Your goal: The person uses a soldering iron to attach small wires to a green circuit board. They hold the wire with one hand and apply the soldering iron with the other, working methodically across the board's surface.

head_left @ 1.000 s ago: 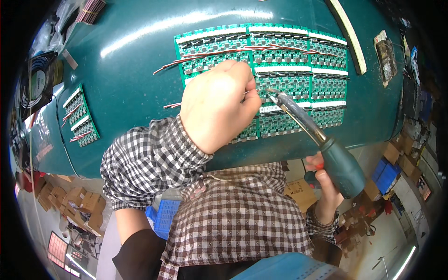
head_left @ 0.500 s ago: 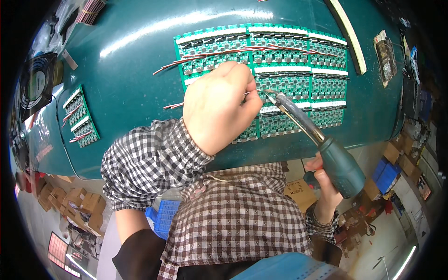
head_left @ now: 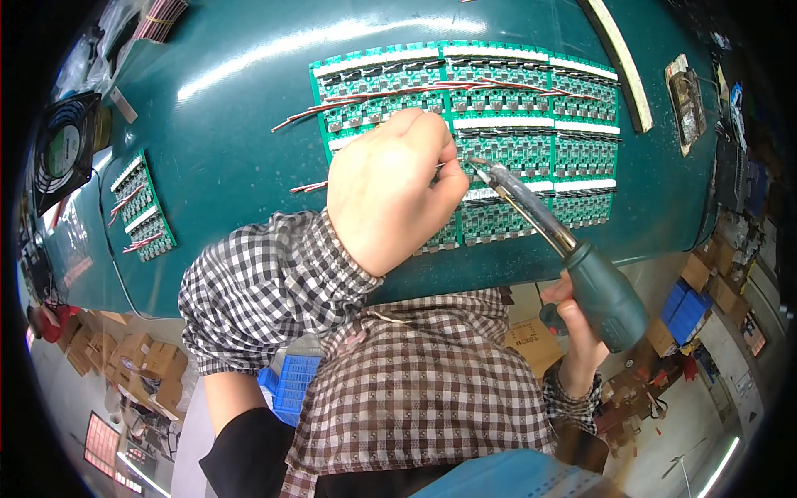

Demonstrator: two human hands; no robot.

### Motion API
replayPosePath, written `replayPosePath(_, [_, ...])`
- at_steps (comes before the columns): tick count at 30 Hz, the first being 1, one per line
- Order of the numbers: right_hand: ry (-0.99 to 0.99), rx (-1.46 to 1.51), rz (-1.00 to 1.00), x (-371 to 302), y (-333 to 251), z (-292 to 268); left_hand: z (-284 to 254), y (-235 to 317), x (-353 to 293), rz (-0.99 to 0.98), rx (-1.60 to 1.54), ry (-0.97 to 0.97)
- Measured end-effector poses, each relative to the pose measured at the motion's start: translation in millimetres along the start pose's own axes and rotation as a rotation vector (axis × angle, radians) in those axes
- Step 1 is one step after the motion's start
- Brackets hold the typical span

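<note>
My left hand (head_left: 397, 189) is closed in a pinch over the middle of the green circuit boards (head_left: 502, 153). A short bit of thin wire shows at its fingertips, and red and white wire ends (head_left: 309, 187) stick out on the other side of the hand. The boards lie in rows with white connector strips, partly hidden under that hand. In my right hand (head_left: 581, 328) is a soldering iron (head_left: 610, 297) with a dark green handle. Its metal tip slants down to the boards, just right of my left fingertips; whether it touches cannot be made out.
More red and white wires (head_left: 365, 97) lie across the upper boards. A small board panel (head_left: 145, 207) and a black fan (head_left: 66, 149) are at the left. At the right are a pale curved strip (head_left: 618, 62) and a worn metal block (head_left: 686, 104). Wire bundle (head_left: 160, 20) far left.
The soldering iron's handle has shifted very slightly left, its tip staying at nearly the same spot. My left hand keeps its pinch with barely any movement.
</note>
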State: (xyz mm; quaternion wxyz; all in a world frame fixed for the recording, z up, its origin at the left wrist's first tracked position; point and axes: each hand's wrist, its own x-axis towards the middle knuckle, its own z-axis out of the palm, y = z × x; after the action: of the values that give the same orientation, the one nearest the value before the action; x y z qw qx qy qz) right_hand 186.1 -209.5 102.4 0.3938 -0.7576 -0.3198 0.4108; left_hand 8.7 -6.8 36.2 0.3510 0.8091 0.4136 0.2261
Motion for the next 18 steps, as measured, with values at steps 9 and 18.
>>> replayPosePath(9, [-0.053,-0.013,-0.061,2.2,4.3,-3.5,-1.5,0.0,0.6,-0.003,0.011,-0.016])
replayPosePath(18, [-0.034,0.011,-0.050,-0.4,9.1,-3.3,-2.6,0.6,2.1,-0.014,0.000,-0.040])
